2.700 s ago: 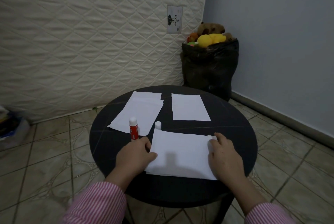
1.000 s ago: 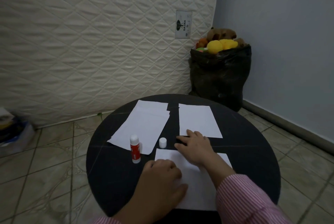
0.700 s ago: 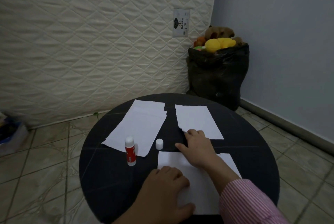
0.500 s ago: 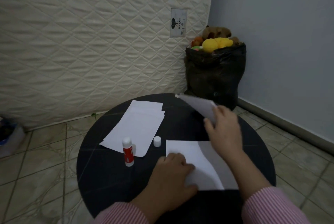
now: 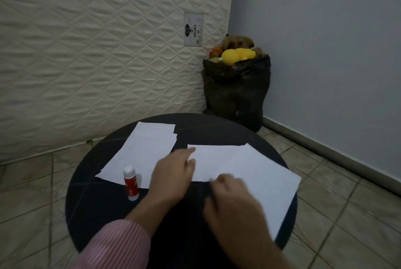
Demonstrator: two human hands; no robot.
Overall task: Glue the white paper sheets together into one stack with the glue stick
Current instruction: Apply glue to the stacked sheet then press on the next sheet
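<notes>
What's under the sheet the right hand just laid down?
The near stack lies under the tilted top sheet, its left part showing. Left hand pins that edge. The rest is covered.

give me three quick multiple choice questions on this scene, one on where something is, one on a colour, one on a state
1. Where does the glue stick stand?
A. at the near edge of the left paper pile
B. in the black bag
C. on the floor tiles

2. What colour is the person's sleeve?
A. plain blue
B. pink and white stripes
C. black

3. What state is the glue stick in?
A. lying on its side
B. held in a hand
C. upright with nothing holding it

Answers:
1 A, its base is on the round table by that pile's near edge.
2 B, fine stripes show on the cuff.
3 C, the left hand and right hand are both at the sheets.
</notes>
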